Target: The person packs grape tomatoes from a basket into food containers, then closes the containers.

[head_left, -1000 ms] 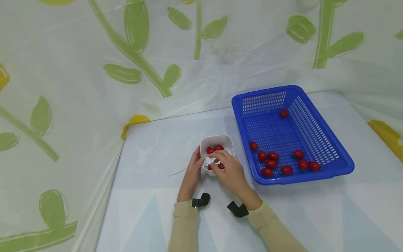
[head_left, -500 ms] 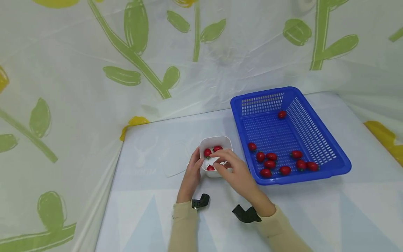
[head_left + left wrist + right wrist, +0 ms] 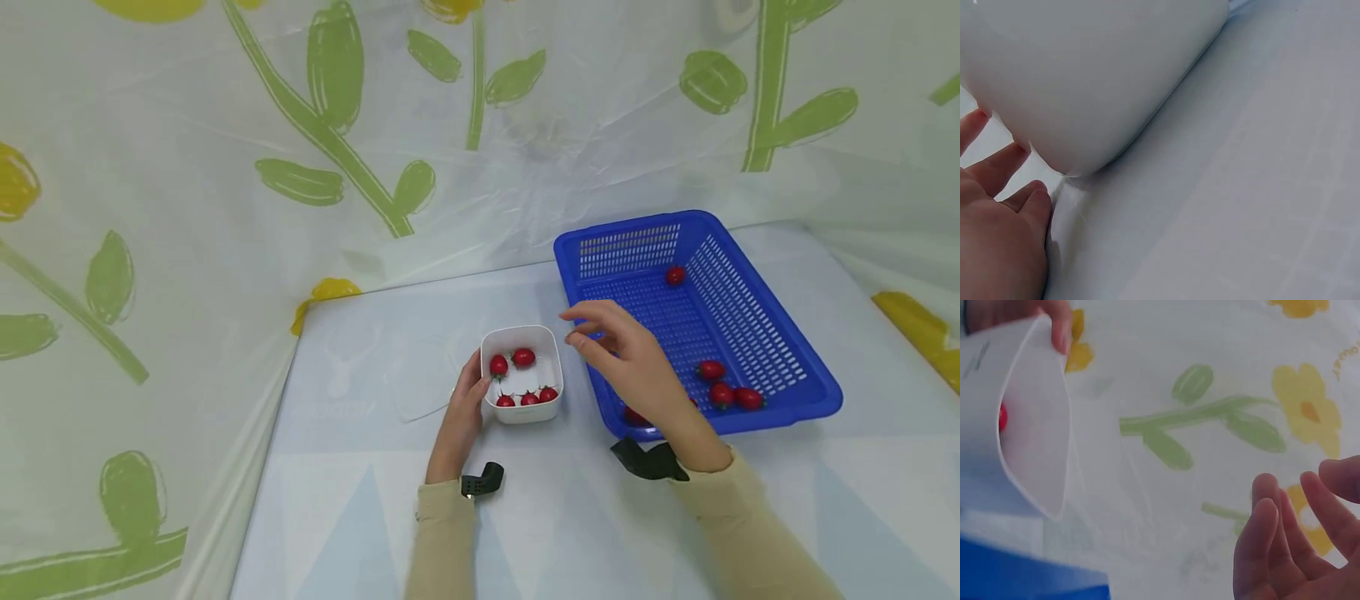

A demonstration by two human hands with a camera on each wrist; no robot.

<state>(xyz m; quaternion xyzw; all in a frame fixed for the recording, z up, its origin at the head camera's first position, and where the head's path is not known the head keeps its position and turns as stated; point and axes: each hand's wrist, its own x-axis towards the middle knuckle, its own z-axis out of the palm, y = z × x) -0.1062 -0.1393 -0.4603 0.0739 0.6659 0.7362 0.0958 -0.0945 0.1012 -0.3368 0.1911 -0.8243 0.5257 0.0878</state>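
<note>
A small white box (image 3: 522, 411) stands on the table with several red cherry tomatoes (image 3: 523, 357) in it, some in a row along its near wall. My left hand (image 3: 459, 421) holds the box at its left side, thumb by the near left corner. In the left wrist view its fingertips (image 3: 1021, 147) meet the outer wall. My right hand (image 3: 628, 354) is raised over the left rim of a blue basket (image 3: 780, 321), fingers loosely bent and nothing between them. Several more tomatoes (image 3: 722, 394) lie in the basket, part of them hidden behind this hand.
The blue basket stands close to the right of the box. Behind both, a white plastic sheet (image 3: 525, 200) with printed green stems and yellow flowers rises from the table's back edge. A thin pale strand (image 3: 423, 412) lies left of the box.
My right hand has come out of the white box and moved right, over the basket's edge. The near row of tomatoes is now uncovered. My left hand stays at the box.
</note>
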